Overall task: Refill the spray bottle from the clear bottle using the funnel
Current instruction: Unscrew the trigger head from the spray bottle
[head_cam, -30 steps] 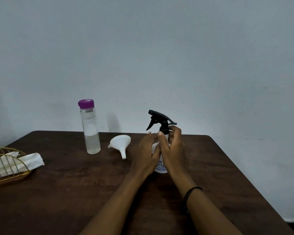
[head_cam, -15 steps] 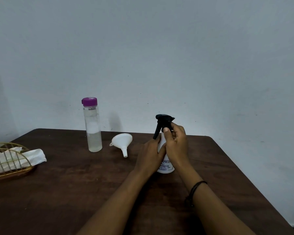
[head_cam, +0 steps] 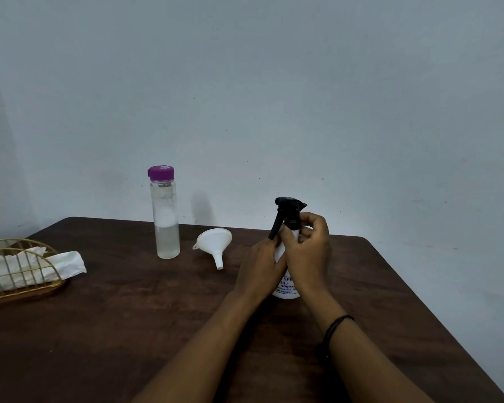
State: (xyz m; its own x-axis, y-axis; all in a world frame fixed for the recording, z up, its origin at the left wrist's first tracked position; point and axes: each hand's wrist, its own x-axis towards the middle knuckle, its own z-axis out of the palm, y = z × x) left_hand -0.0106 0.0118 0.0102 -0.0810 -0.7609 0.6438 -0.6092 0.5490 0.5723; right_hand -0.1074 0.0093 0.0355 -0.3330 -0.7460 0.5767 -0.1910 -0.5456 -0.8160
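A person's two hands work at a white spray bottle [head_cam: 285,290] standing upright on a dark brown tabletop [head_cam: 128,330], right of centre in the frame. The left hand [head_cam: 258,270] wraps the bottle's white body from the left side, its grip clamped around it, while the right hand [head_cam: 307,251] curls over the bottle's neck from the right, fingers and thumb pinching the collar just below the black trigger head [head_cam: 288,210]. The trigger lever hangs down toward the left hand's knuckles. Printed lettering shows on the lower part of the bottle between the two wrists. A black band [head_cam: 336,327] circles the right wrist.

To the left of the hands, a white funnel [head_cam: 214,245] lies on its side on the tabletop, spout pointing toward the lower right of the frame. Just beyond it, further left, a clear bottle [head_cam: 165,216] with a purple cap [head_cam: 161,173] stands upright near the tabletop's far edge, holding clear liquid in its lower part. At the left edge of the frame sits a gold wire basket [head_cam: 18,274] holding white tissue [head_cam: 66,263], which spills out over its right side. A plain pale wall [head_cam: 303,97] fills the upper frame.
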